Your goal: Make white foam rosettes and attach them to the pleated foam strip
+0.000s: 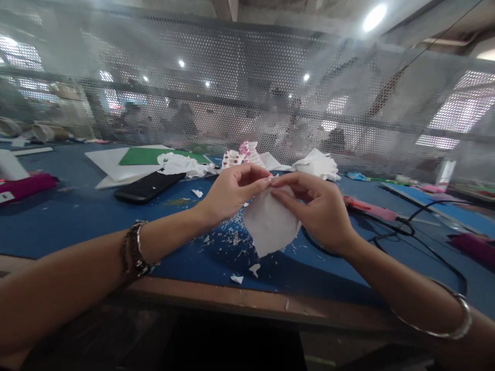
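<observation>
Angled inward, the left hand [228, 193] and right hand [323, 208] pinch the top of a thin, matte white sheet [268, 221], which hangs over the smooth blue worktop [85, 219] and its ragged white scraps [236, 279].

Blk phone-like slab [149, 188] flat on blue tabletop [85, 216], L side, just in front of grn sheet [143, 156]. Magenta item [34, 186] far L, cut off by edge. Pink-red handle-like item [371, 207] on R, w/ blk cable [441, 257] looping beside it. Blue board [456, 208] further R. Perf. grey panel [232, 93] across back, blurry behind. Lit ceiling lamp [374, 18] upper R.
</observation>
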Tool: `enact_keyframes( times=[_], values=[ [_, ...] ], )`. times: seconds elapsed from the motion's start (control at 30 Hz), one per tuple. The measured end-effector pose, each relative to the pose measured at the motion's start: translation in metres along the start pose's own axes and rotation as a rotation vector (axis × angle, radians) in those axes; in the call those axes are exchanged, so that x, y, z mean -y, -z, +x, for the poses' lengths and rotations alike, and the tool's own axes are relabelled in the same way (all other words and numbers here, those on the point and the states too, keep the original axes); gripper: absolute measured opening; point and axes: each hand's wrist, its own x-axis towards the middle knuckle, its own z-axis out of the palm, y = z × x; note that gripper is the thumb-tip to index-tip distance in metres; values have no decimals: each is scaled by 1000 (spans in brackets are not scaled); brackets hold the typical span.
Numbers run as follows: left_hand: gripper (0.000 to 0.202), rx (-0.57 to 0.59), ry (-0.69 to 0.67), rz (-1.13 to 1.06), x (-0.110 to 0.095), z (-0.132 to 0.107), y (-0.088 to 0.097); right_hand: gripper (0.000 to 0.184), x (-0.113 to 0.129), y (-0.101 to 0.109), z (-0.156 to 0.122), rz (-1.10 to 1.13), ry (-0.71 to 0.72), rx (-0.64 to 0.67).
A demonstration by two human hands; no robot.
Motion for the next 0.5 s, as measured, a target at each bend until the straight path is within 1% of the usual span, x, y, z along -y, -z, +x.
enact_keyframes(
  times=[0.07,0.13,0.3,0.5],
  values=[
    [8,13,0,-19,1,0,1,11,0,1,0,-6,-3,2],
    [8,38,5,-31,3,1,1,13,1,3,1,-57,15,16],
    [5,56,5,-47,5,2,1,12,3,8,1,-259,155,9],
    [4,76,-2,-25,3,3,0,6,1,10,2,-435,240,-16]
  ],
)
